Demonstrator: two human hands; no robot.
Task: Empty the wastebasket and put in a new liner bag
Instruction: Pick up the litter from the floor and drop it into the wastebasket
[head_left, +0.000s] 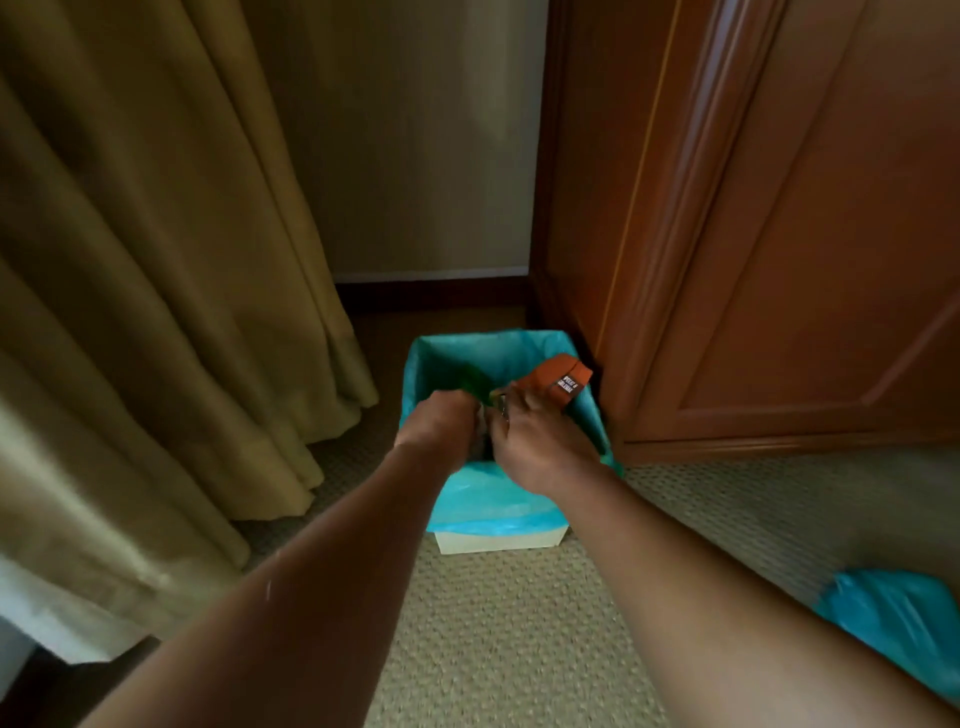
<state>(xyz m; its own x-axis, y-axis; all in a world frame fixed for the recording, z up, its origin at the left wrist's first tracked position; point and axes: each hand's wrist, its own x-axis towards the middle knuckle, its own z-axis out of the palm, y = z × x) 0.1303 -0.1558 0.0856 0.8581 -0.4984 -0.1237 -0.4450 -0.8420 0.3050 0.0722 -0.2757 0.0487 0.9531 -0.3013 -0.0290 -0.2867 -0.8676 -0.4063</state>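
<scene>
Down at the frame's centre, the left hand (441, 423) and right hand (540, 441) reach into the cream square wastebasket (498, 540) lined with a turquoise plastic bag (483, 499), fingers curled around crumpled rubbish beside an orange carton (563, 376).

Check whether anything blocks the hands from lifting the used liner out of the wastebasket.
Nothing visible stands in the way. Both the left hand and right hand are already inside the blue liner at the wastebasket opening. An orange package and green rubbish sit inside it.
</scene>
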